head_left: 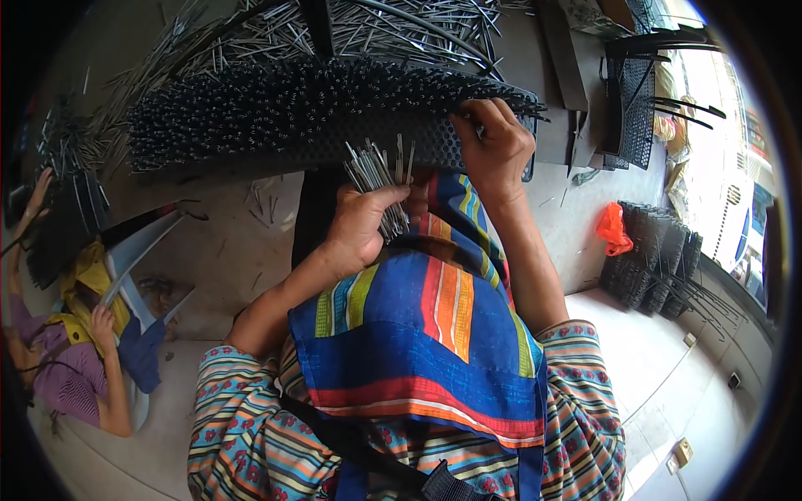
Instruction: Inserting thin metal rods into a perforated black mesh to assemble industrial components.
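A bundle of thin metal rods (373, 171) stands up out of my left hand (359, 221), which is closed around it above my lap. In front of me lies a long, black perforated rack (359, 142), its holes showing along the near side and toward the right. Dark rods (251, 104) packed upright fill its far and left parts. My right hand (497, 146) is over the rack's right end, thumb and fingertips pinched together beside the rods. Whatever sits between those fingertips is too small to make out.
Behind the rack, loose rods (401, 25) lie heaped. A co-worker in a purple top (79, 380) sits at the left. Black perforated racks (647, 259) are stacked on the floor at right beside a red plastic bag (614, 230). Another rack (632, 108) stands upright at upper right.
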{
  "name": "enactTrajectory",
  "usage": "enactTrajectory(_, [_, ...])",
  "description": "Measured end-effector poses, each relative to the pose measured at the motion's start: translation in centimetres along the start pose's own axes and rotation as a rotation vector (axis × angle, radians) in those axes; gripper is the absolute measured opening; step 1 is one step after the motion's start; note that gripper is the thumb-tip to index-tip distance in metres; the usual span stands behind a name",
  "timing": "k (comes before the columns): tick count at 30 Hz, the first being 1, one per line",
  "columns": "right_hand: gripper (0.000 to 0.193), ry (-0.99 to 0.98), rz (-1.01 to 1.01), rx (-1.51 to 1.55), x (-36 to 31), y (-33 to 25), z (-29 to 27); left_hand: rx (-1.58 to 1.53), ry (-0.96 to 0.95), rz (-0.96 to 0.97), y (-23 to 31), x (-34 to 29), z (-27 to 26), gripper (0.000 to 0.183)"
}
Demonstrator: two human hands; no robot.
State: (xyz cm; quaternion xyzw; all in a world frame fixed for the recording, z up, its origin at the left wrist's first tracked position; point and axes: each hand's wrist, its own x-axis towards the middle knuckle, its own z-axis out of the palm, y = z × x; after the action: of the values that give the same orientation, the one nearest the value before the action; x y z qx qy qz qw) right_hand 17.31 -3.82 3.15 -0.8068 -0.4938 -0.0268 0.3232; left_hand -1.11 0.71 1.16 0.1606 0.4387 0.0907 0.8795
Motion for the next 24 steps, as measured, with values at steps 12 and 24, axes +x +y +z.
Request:
enactTrajectory(12, [0.015, -0.197, 0.218, 0.261, -0.4, -1.7, -1.0, 0.030, -0.065, 0.073, 0.4, -0.5, 0.3, 0.019])
enactTrajectory(24, [0.007, -0.481, 0.819, 0.939, -2.0, -3.9, 0.9, 0.003, -0.072, 0.026, 1.6, -2.1, -0.4, 0.019])
